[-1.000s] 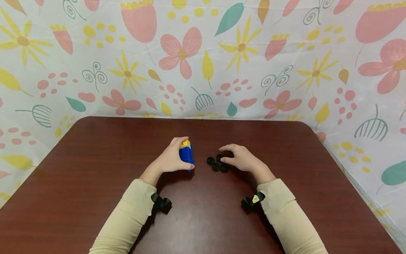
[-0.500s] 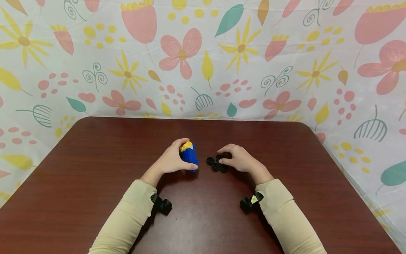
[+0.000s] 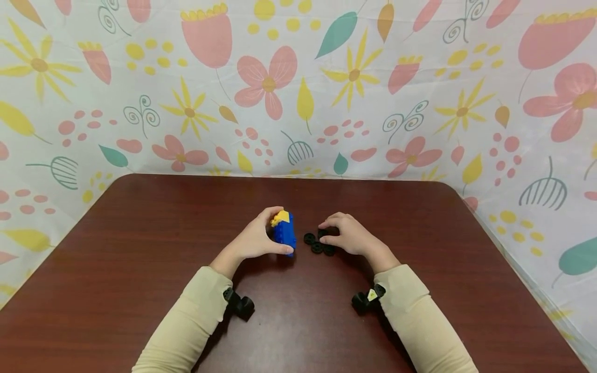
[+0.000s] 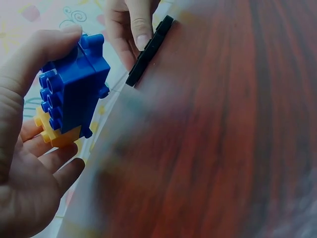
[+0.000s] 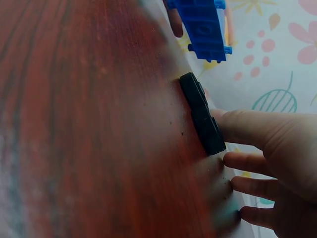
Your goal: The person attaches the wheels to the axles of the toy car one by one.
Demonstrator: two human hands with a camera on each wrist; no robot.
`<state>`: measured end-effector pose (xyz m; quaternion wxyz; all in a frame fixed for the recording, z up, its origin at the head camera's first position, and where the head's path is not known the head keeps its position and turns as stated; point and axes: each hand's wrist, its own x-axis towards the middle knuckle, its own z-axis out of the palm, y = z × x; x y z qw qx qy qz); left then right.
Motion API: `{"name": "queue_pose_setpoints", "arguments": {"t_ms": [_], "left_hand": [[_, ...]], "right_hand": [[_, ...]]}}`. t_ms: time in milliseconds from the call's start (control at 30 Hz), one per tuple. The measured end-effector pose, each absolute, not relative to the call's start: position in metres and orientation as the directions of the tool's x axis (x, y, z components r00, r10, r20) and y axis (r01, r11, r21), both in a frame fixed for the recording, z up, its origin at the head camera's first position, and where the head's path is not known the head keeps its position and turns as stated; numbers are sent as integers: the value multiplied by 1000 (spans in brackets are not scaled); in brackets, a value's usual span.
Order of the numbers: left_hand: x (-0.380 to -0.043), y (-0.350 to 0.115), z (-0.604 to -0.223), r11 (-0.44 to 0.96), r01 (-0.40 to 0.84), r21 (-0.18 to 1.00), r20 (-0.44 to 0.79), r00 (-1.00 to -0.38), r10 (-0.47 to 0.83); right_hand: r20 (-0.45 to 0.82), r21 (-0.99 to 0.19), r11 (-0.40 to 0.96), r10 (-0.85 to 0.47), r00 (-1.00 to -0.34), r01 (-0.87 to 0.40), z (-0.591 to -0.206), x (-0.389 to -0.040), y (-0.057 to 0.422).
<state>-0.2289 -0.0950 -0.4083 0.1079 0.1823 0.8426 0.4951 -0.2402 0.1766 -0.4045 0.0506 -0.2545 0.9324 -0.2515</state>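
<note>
Shifted toward 3 o'clock over the last second: left hand [image 3: 254, 239] and its blue-and-yellow block [image 3: 285, 235]. Left fingers hold the block by its ends, yellow end at 12. Black wheels [image 3: 317, 248] lie clustered on the worktop [image 3: 298, 316], near the block, between its 3 and 4 o'clock. Right hand [image 3: 353, 235] at the wheels' 3 o'clock, fingers narrowly curved about one; cannot tell if pinched.

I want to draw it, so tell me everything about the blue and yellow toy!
The toy looks like shiny plastic: a blue body with a smaller yellow piece at one end. Round studs stick out along one side, and small pegs poke out near the opposite side. It's tipped sideways and seems lifted off the table. The left hand grips it, thumb on the blue end, fingers by the yellow one, studs facing that hand. The black wheels lie apart from it.
</note>
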Motion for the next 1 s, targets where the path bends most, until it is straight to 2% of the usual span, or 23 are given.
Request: {"name": "queue_pose_setpoints", "arguments": {"t_ms": [567, 1000], "left_hand": [[-227, -92, -411, 402, 225, 888, 29, -897, 440], [-227, -92, -410, 388, 208, 898, 27, -906, 423]], "right_hand": [[32, -506, 753, -471, -881, -421, -402, -240, 176], [101, -548, 738, -410, -906, -395, -402, -241, 177]]}}
